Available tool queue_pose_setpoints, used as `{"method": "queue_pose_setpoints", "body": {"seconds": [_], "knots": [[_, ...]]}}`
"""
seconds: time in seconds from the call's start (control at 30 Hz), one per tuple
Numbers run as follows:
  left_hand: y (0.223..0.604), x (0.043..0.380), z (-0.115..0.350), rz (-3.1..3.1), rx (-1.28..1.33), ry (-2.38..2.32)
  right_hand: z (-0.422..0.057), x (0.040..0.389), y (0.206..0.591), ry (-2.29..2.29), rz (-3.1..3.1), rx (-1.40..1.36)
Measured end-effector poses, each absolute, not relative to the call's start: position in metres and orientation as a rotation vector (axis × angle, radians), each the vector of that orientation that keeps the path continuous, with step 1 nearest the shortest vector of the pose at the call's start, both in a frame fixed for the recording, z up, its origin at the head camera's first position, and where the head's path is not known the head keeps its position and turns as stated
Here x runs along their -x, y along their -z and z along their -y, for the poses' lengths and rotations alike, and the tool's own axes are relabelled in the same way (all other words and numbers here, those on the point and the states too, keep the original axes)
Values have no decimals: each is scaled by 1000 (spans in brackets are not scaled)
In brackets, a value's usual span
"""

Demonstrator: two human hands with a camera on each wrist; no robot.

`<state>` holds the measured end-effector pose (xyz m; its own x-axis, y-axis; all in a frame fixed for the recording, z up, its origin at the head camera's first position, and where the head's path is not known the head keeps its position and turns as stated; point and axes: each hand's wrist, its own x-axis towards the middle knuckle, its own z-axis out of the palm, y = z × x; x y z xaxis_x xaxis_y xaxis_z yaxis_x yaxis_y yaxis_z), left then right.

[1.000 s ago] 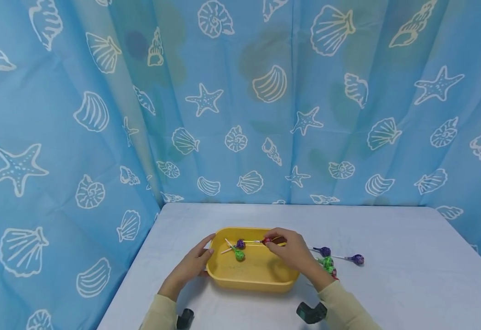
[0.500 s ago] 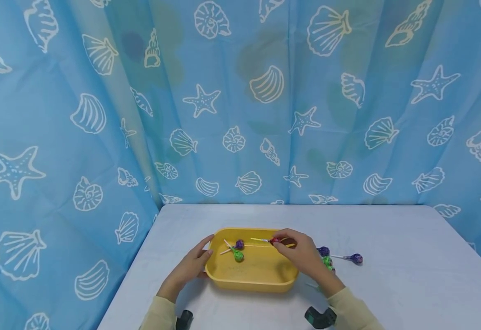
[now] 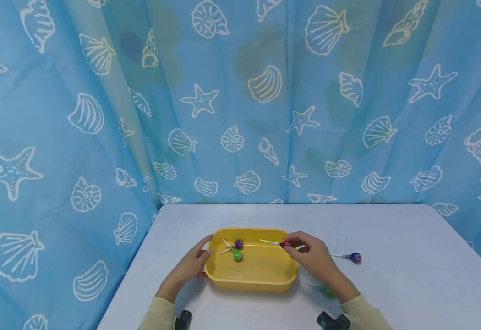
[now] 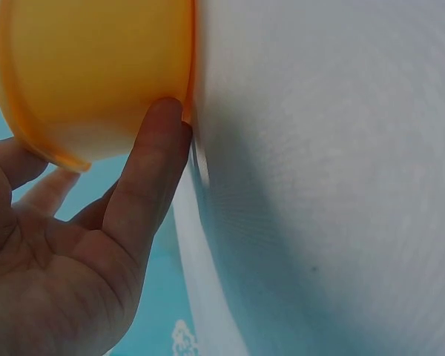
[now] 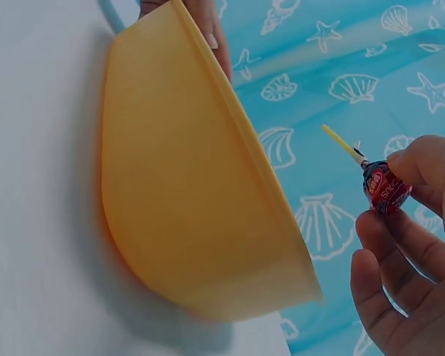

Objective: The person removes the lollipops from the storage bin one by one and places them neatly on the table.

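My left hand [image 3: 191, 262] holds the left end of a yellow plastic tub [image 3: 250, 286]; in the left wrist view its fingertips [image 4: 163, 115] lie against the outer wall. Over the tub's right rim, my right hand [image 3: 315, 257] pinches a red-wrapped lollipop [image 5: 386, 187] by its candy head between thumb and finger. The yellow stick points left, over the tub. Inside the tub, toward the left, lie a purple lollipop [image 3: 238, 244] and a green lollipop [image 3: 238, 255] with their white sticks crossed.
Right of the tub, another purple lollipop [image 3: 355, 258] lies on the white-covered table [image 3: 409, 275]. A green lollipop [image 3: 327, 292] is partly hidden beneath my right wrist. Behind the table hangs a blue curtain [image 3: 224, 114] with shell and starfish prints.
My right hand has moved right with the red lollipop, from above the tub's middle to its right rim. It now hides more of the lollipops on the table. The left hand keeps its place.
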<state>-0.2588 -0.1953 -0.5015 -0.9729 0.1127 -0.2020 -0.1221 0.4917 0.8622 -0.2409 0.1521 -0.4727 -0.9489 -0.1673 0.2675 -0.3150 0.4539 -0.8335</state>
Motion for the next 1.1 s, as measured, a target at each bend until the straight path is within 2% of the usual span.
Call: {"method": "queue_pose_setpoints", "body": {"seconds": [0.37, 1.1], "knots": [[502, 258, 196, -2503, 8, -1483, -174, 234, 479, -1422, 2598, -328], [500, 259, 196, -2473, -14, -1497, -255, 211, 505, -1135, 2590, -197]]}}
